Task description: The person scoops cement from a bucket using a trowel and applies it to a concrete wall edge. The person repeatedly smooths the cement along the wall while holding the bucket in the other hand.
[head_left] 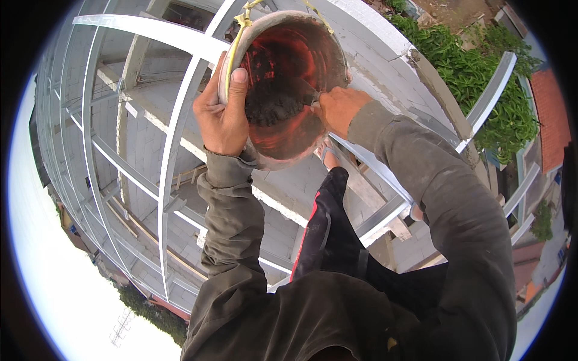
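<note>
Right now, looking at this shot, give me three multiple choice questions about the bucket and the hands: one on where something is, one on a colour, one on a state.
1. Where does the left hand grip the bucket?
A. On its rim
B. Under its base
C. On the yellow rope only

2. What colour is the bucket's inner wall?
A. Blue
B. Orange-red
C. White

3. What is the state of the bucket?
A. Empty and clean
B. Full to the brim with water
C. Tilted, with dark grey mortar inside

Answers:
1. A, the thumb lies over the rim with the fingers behind it.
2. B, the inside glows orange-red where light passes through.
3. C, the mouth faces the camera and a dark lump sits inside, where the right hand reaches in.
</note>
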`<action>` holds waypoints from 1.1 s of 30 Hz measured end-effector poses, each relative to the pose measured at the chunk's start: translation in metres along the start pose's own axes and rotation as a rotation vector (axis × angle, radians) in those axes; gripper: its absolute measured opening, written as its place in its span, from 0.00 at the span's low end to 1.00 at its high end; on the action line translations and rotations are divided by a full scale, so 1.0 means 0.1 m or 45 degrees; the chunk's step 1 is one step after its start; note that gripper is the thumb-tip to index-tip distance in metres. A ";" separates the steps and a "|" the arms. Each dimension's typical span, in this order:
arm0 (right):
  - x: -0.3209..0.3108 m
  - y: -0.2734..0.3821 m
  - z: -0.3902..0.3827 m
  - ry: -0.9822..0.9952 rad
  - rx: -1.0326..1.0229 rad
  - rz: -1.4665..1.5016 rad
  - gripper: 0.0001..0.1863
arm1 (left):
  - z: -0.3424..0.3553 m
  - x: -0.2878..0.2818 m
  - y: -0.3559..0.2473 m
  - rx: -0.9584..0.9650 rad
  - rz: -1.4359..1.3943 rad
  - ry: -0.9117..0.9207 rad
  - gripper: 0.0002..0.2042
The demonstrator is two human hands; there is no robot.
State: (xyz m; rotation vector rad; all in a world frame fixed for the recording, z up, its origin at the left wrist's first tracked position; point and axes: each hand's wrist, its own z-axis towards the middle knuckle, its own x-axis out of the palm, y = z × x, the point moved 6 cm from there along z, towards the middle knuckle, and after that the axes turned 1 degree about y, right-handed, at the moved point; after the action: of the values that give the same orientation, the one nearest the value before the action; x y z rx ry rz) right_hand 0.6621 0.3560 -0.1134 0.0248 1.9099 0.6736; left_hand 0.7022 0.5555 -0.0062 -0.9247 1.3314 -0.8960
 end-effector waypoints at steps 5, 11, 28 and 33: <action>0.42 0.16 -0.08 0.646 0.138 0.961 0.25 | 0.06 -0.30 0.14 0.038 0.050 -0.203 0.25; 0.22 0.62 -0.25 0.001 0.090 0.528 0.23 | -0.01 -0.44 0.27 -0.031 0.040 -0.179 0.25; -0.47 0.30 0.17 0.133 0.112 -0.122 0.22 | -0.12 -0.49 0.23 -0.023 -0.210 -0.264 0.26; 0.03 0.39 -0.02 0.364 -0.011 0.238 0.22 | -0.11 -0.40 0.24 -0.083 -0.147 -0.267 0.26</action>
State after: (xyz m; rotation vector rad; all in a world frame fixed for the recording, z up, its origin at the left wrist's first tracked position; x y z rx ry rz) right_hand 0.6478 0.3889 -0.0976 0.1077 2.1980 0.8473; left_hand 0.6902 0.6017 -0.0136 -1.1243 1.1420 -0.8225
